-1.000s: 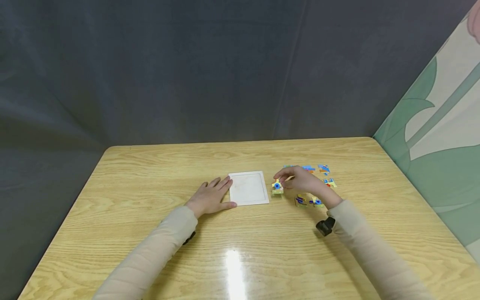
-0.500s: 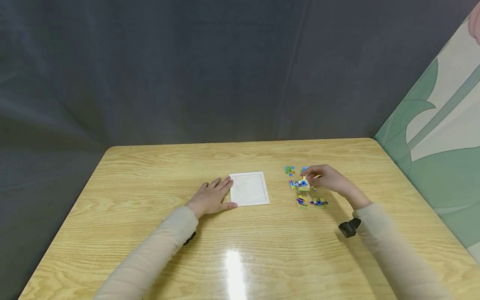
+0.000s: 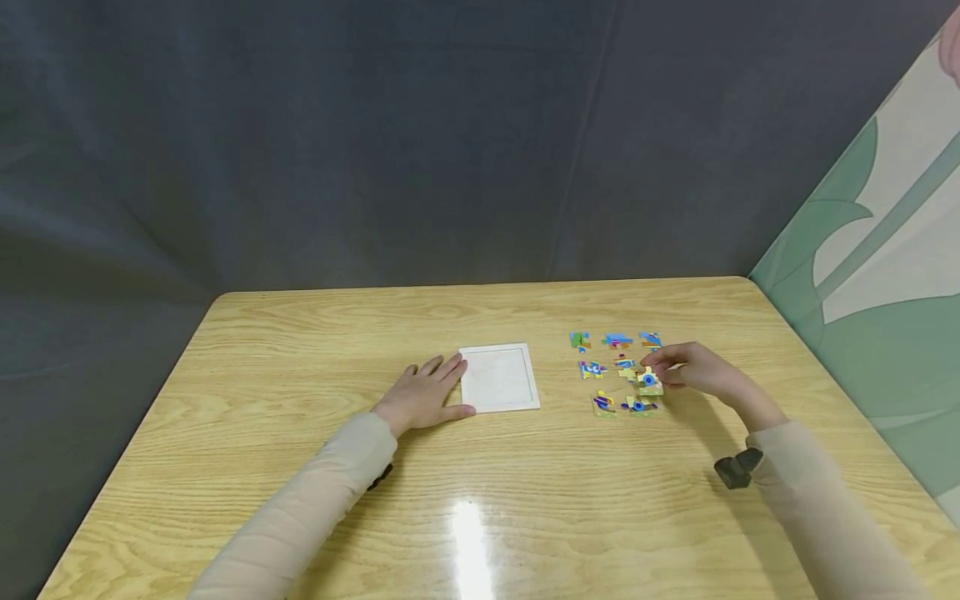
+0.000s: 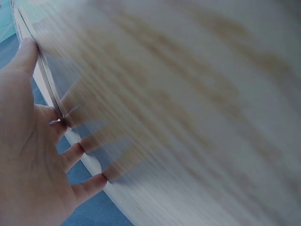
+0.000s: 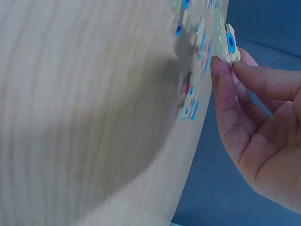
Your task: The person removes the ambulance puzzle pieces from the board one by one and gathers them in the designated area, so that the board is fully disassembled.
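Note:
My right hand [image 3: 697,372] pinches a jigsaw puzzle piece [image 3: 649,382] between thumb and fingers, above the right side of the laid-out pieces. In the right wrist view, this jigsaw piece [image 5: 230,43] shows a blue ring on pale yellow and green, lifted off the wood. My left hand [image 3: 423,395] lies with fingers spread on the table, thumb and fingertips at the left edge of the white square frame [image 3: 532,379]. The left wrist view has the left hand [image 4: 42,136] with its fingertips along the frame's edge. No piece lies in the frame.
Several colourful jigsaw pieces [image 3: 592,369] lie in loose rows right of the frame on the wooden table [image 3: 480,467]. A dark curtain [image 3: 390,150] hangs behind the table's far edge. A patterned wall panel [image 3: 892,275] stands at the right.
My right hand has moved right with the pinched jigsaw piece, from beside the frame across to the right side of the other pieces. My left hand has stayed at the frame.

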A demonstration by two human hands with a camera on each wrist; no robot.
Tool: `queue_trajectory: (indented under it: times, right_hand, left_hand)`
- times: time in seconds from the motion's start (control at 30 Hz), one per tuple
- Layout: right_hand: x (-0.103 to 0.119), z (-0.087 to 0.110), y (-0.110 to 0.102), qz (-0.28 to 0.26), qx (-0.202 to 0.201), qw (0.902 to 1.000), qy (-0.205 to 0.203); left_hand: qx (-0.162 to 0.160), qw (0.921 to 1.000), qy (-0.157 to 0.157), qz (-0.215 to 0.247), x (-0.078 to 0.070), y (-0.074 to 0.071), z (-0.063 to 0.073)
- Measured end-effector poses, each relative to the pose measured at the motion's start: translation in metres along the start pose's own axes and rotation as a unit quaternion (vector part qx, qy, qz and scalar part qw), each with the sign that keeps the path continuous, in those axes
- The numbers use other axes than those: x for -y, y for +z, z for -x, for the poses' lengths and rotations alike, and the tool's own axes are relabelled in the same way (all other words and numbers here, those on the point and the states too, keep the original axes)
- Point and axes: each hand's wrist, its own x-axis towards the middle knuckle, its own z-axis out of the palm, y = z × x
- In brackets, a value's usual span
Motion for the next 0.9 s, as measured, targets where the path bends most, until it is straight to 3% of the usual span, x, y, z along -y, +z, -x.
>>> queue_trajectory:
  times: [0.43,0.9]
  right_hand:
    - [-0.024,0.014,-0.009,0.023,0.002,0.9997,0.003]
    - [-0.035,0.021,-0.013,0.025,0.019,0.9993,0.02]
  left_hand:
    - [-0.001,1.0,-0.001,-0.006,0.001,0.001,-0.001]
    - [-0.002,1.0,-0.001,0.001,0.0,0.0,0.0]
